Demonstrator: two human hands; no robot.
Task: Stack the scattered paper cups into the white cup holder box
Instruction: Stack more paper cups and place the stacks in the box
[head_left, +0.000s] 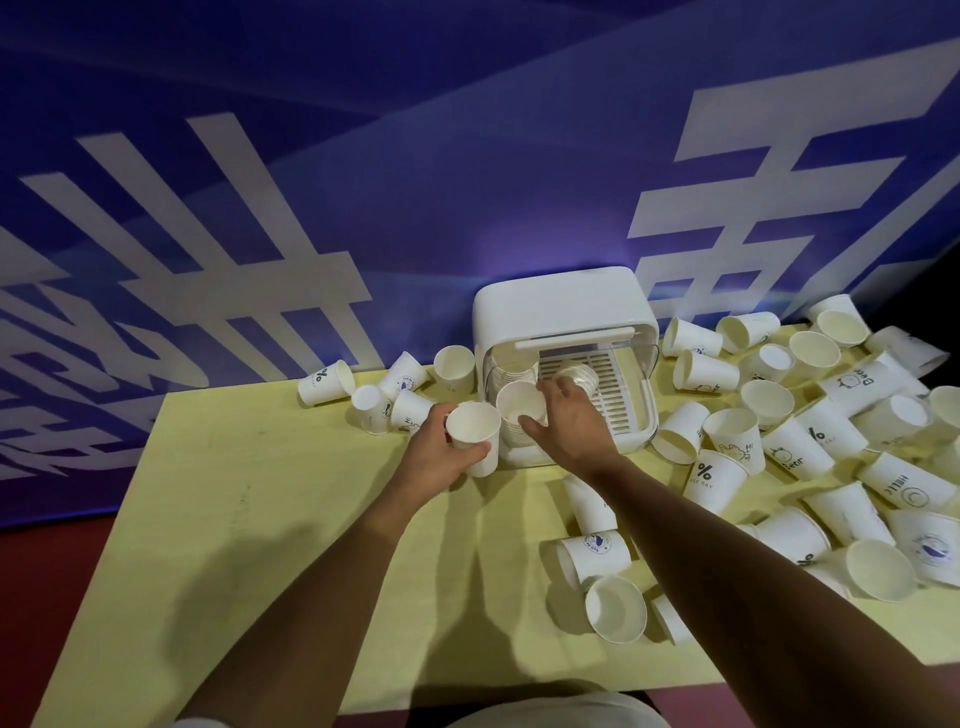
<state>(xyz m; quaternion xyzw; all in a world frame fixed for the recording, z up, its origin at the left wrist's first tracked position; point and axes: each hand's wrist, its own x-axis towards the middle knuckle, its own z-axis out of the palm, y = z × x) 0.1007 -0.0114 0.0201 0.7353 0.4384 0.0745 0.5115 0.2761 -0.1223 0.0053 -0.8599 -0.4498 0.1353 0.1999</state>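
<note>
A blue banner wall (415, 197) with large white characters rises behind a pale yellow table (270, 545). At the table's far edge stands the white cup holder box (558, 306), its front open and a slatted tray (621, 395) drawn out toward the person. Right of the box, a big heap of loose paper cups (810, 447) lies on its sides or upturned; a smaller cluster (384, 395) sits left of the box.

In the box's left half, a nested stack of cups (519, 410) lies with its mouth facing the person, its long axis running back into the box. The right hand (569, 421) rests half open on this stack's rim, steadying it; whether it actually grips is hard to tell. Just left of the box front, the left hand (441, 457) is curled round a single paper cup (474, 434), held upright, mouth up.

The stack lies just right of that held cup, so the left hand is placed to tip it and push it in, probably bottom first along the stack's axis.
</note>
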